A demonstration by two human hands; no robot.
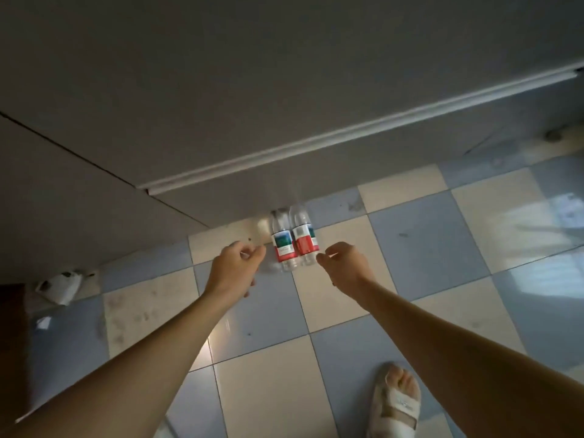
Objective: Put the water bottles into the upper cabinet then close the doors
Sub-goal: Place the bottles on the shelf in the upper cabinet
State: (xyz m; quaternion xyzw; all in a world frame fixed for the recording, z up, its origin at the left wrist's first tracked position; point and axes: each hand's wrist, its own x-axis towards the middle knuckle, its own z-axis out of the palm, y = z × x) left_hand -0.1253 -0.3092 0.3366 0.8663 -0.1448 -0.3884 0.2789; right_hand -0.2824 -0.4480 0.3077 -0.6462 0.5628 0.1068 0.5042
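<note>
Nothing is stowed yet: two water bottles (295, 240) stand on the checkered floor (410, 241) (touching each other), between loosely curled, apparently empty fingers of the left hand (235, 268) and right hand (344, 265). Lifting, shelving and door-closing remain.

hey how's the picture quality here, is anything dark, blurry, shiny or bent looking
Head view: dim overall, the cabinet front in grey shadow; window glare on the floor tiles at right, a smaller sheen near the left forearm; wide-angle lens bends the cabinet's pale edge strip; the two water bottles are soft, label text unreadable; left hand and right hand slightly blurred.
</note>
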